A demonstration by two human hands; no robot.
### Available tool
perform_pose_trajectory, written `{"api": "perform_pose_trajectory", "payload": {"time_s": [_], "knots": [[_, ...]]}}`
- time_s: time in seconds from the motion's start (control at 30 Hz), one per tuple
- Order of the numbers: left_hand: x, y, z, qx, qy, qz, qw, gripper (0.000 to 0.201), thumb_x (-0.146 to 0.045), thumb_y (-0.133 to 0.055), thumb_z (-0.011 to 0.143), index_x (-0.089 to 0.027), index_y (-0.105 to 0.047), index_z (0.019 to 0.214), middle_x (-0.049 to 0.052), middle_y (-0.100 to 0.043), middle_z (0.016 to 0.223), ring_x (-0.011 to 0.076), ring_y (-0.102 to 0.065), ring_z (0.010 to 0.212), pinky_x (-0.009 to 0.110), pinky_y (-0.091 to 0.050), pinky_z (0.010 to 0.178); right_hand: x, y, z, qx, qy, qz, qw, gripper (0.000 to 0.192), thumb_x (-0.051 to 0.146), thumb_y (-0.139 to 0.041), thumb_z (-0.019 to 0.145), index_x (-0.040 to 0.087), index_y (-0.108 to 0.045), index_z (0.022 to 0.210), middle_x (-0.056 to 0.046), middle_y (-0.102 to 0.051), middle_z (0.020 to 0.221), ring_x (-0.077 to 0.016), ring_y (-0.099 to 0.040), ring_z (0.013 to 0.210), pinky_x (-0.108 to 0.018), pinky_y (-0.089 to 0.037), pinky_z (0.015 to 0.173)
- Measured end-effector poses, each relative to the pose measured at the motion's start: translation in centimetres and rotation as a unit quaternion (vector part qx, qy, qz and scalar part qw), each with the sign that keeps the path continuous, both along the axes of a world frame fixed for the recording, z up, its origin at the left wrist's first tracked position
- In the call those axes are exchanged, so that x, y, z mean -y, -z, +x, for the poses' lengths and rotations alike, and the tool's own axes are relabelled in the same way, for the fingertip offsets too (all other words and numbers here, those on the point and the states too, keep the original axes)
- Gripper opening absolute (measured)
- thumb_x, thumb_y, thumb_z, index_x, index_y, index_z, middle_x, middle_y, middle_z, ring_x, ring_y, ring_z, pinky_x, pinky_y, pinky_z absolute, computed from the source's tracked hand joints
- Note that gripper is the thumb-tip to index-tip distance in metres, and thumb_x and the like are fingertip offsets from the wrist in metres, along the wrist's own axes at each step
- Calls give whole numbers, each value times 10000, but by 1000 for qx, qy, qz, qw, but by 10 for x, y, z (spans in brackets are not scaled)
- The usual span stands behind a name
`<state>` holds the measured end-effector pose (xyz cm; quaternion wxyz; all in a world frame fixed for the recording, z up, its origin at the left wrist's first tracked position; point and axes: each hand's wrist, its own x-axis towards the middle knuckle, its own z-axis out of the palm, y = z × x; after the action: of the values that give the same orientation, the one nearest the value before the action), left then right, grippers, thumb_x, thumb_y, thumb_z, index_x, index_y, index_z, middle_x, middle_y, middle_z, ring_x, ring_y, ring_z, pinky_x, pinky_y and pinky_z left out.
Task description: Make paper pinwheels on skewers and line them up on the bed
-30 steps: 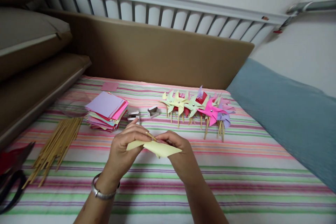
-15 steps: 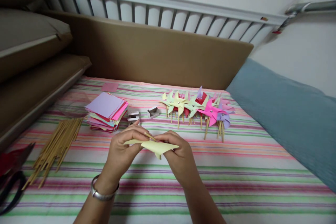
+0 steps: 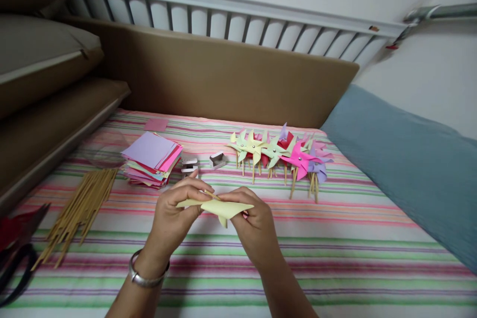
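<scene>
A pale yellow paper pinwheel (image 3: 227, 208) is held between both hands above the striped cloth, its blades facing down and toward me. My left hand (image 3: 179, 208), with a silver bangle at the wrist, is closed on the pinwheel's left side and on a thin wooden stick (image 3: 210, 194) behind the paper. My right hand (image 3: 255, 221) pinches the right side, thumb below the paper and fingers behind it. The pinwheel's centre and most of the stick are hidden by fingers and paper.
Beyond my hands stand a stack of coloured paper squares (image 3: 151, 151) and small open boxes (image 3: 217, 160). Finished pinwheels (image 3: 276, 149) lie at the back right. Wooden sticks (image 3: 80, 203) and dark-handled scissors (image 3: 18, 268) lie left. Brown cushions (image 3: 44, 124) border the left side.
Almost nothing differs. My right hand and fingers have shifted slightly around the pinwheel, and the paper has tilted a little.
</scene>
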<state>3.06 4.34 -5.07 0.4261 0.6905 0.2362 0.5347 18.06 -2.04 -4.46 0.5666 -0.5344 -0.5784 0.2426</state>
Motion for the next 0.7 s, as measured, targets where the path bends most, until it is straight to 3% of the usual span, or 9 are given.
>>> {"api": "perform_pose_trajectory", "payload": {"time_s": [0.7], "knots": [[-1, 3, -2, 9, -3, -25, 1000, 39, -206, -707, 696, -235, -688, 677, 16, -713, 736, 181, -650, 728, 491, -329, 1034, 1, -1, -3, -12, -16, 3, 1000, 221, 104, -578, 773, 250, -712, 871, -22, -636, 786, -143, -613, 716, -238, -463, 594]]}}
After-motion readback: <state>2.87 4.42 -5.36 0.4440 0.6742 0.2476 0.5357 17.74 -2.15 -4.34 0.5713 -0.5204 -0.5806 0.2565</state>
